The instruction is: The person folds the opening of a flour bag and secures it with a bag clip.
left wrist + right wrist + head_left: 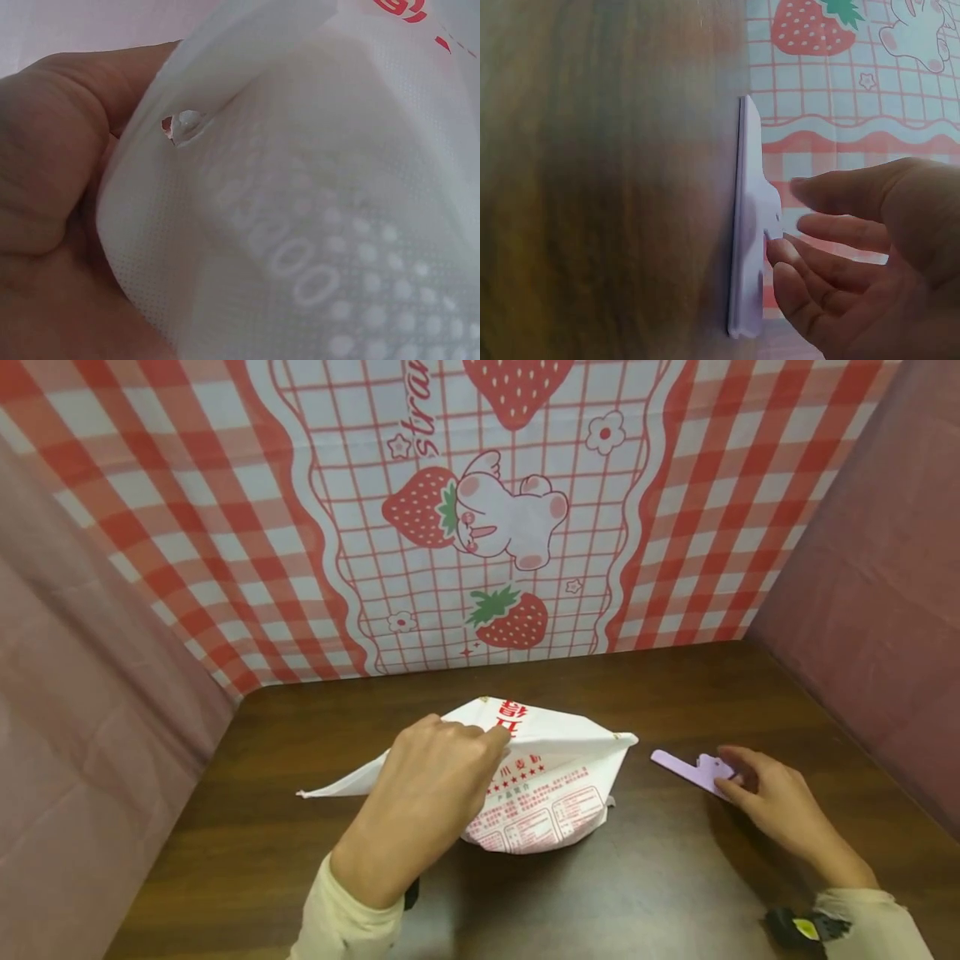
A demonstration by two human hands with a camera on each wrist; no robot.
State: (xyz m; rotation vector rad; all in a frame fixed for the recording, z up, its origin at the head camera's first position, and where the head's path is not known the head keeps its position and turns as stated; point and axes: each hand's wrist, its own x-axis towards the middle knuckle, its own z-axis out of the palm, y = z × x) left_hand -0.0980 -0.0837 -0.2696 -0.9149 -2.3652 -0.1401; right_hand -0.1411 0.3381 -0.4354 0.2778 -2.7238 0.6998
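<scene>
A white bag with red print (543,802) lies on the table, its upper edge raised and folded. My left hand (423,802) grips that edge; up close in the left wrist view, the hand (52,157) has its fingers curled behind the white material (262,187), which shows a small hole. A lilac clip (682,766) lies to the right of the bag, with my right hand (787,814) at its handle. In the right wrist view, the fingers of the hand (877,247) are spread beside the clip (748,262), the thumb apart from it and a fingertip near the handle.
The brown wooden table (300,868) ends at a red-and-white checked cloth (517,510) with strawberries, hanging behind it. Pink cloth hangs at the left (82,693) and right (870,577).
</scene>
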